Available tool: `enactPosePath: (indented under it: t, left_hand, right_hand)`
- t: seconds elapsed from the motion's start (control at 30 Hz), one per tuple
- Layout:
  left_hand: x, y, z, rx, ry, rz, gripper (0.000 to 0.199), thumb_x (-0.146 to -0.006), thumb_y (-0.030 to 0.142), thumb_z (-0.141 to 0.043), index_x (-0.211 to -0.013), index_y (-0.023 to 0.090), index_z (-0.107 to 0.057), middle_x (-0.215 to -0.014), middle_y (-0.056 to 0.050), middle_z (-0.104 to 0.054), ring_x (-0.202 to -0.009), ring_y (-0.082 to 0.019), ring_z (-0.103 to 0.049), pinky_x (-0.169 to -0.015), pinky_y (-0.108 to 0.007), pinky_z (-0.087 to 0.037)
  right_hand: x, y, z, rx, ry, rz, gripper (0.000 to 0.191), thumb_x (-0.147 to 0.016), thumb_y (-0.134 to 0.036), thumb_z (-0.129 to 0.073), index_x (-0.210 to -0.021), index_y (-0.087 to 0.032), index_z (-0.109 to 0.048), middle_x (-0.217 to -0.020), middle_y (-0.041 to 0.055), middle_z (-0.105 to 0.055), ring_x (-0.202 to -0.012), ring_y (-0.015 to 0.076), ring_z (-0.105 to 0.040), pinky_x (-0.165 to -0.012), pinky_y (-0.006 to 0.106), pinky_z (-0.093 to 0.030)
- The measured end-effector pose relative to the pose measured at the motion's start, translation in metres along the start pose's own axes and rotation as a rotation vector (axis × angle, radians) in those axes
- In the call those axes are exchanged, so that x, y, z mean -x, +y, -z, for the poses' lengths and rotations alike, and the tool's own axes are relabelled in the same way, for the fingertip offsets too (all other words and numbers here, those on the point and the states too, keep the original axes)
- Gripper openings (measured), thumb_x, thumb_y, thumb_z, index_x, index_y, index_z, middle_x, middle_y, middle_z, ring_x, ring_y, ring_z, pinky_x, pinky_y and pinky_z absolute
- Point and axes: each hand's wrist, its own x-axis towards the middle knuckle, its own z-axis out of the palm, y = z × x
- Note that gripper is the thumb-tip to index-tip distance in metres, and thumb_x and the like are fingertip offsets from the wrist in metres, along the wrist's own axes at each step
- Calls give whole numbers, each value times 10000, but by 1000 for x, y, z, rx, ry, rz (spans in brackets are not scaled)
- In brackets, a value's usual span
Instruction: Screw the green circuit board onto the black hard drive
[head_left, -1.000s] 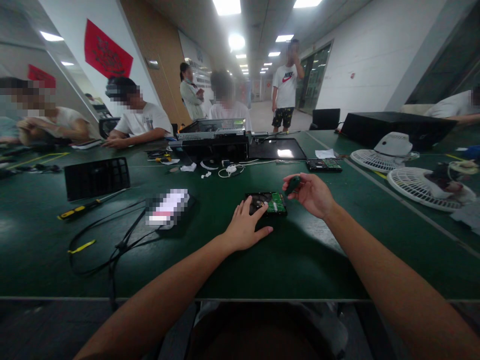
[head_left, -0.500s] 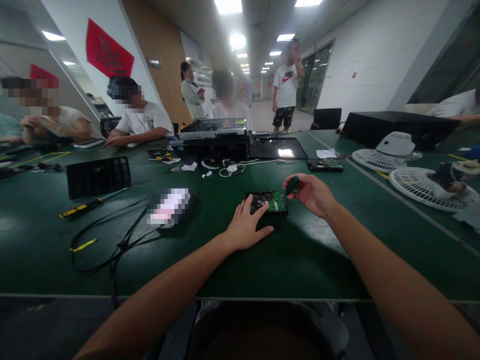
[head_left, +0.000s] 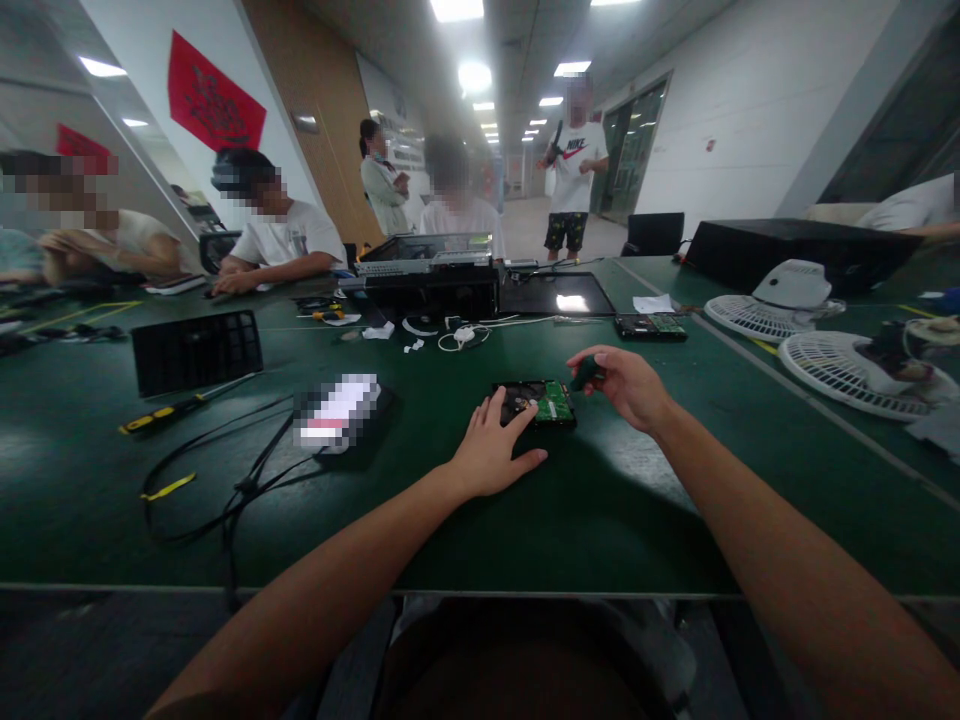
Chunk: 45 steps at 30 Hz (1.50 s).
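Note:
On the green table (head_left: 480, 545), in front of me, lies a hard drive (head_left: 556, 402) with a green circuit board on its upper face. My left hand (head_left: 495, 447) rests on its left part with the fingers spread; the fingertips cover some of the drive. Just right of the drive, my right hand (head_left: 622, 388) is raised a little, its fingers closed round a small dark object (head_left: 585, 373) that I cannot make out clearly.
Left are a phone (head_left: 337, 415), black cables (head_left: 244, 487), a screwdriver (head_left: 161, 413) and a dark panel (head_left: 197, 353). Behind stand an open computer case (head_left: 427, 280) and a second drive (head_left: 650, 327). Fan parts (head_left: 847, 370) lie right. Several people are around.
My hands and the drive have hardly moved; the dark object in my right hand is tilted slightly differently. The standing person at the back has lowered a hand from the face.

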Motion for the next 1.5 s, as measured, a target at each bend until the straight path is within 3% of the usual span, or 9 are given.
enactPosePath:
  t: [0.3, 0.57, 0.8, 1.03, 1.5]
  left_hand:
    - [-1, -1, -2, -2, 0, -5, 820, -951, 776, -536, -1662, 459, -281, -1797, 2, 137, -1620, -520, -44, -1292, -650, -204]
    - [1, 1, 3, 8, -13, 1, 818, -952, 775, -530, -1665, 462, -278, -1800, 8, 121, -1619, -521, -47, -1270, -672, -251]
    - [1, 0, 2, 10, -7, 1, 825, -948, 772, -549, -1664, 458, -287, -1799, 11, 128, -1620, -516, -49, -1280, -667, -234]
    - [-1, -2, -2, -1, 14, -13, 820, -951, 761, -562, -1662, 444, -302, -1799, 1, 134, -1626, -500, -37, -1300, -639, -196]
    - [-1, -2, -1, 6, 1, -7, 835, -950, 784, -529, -1671, 453, -269, -1794, -9, 160, -1618, -521, -46, -1291, -646, -207]
  right_hand:
    - [-1, -1, 0, 188, 71, 116, 201, -835, -323, -638, -865, -221, -809, -992, 76, -760, -870, 211, -612, -689, 323, -444]
    - [-2, 3, 6, 49, 58, 26, 139, -806, -332, -623, -850, -217, -689, -830, 83, -767, -696, 197, -597, -527, 290, -311]
    - [-1, 2, 3, 54, 84, 10, 224, -809, -386, -625, -881, -209, -741, -782, 57, -720, -557, 145, -466, -470, 283, -219]
    - [0, -2, 1, 51, 70, -50, 314, -829, -413, -597, -900, -193, -810, -801, 65, -693, -523, 127, -406, -458, 304, -196]
    - [1, -4, -1, -107, 67, -138, 236, -861, -434, -626, -862, -210, -698, -865, 86, -770, -503, 122, -412, -428, 277, -194]
